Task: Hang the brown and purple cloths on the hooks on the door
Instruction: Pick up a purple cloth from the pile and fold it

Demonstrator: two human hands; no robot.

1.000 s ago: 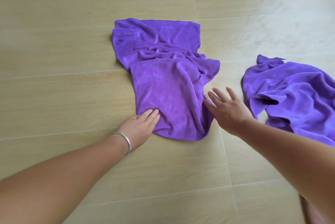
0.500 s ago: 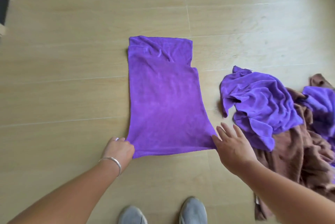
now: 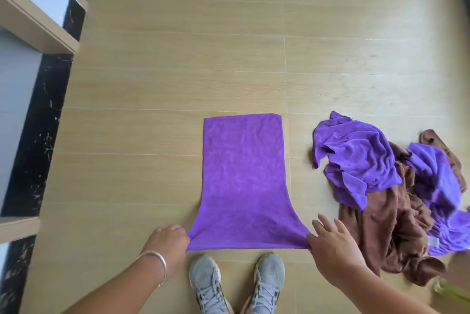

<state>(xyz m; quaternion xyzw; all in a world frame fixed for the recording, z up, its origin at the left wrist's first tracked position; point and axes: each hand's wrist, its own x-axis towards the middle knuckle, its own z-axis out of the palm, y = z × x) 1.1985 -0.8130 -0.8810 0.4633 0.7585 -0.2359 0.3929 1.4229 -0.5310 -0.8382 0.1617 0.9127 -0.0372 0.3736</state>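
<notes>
My left hand [image 3: 169, 240] pinches one near corner of the flat purple microfibre cloth [image 3: 244, 181]; my right hand [image 3: 330, 240], fingers spread, holds the other. I think this keeps it smooth for lifting.

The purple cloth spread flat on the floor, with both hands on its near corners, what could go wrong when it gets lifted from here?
1. The left hand and right hand hold only the near corners of the flat purple cloth, so it may slip free or bunch up when raised.
2. The shoes stand right at its near hem; a step forward could pin it.
3. The pile of brown and purple cloths lies close on the right and could be dragged or trodden on.
</notes>
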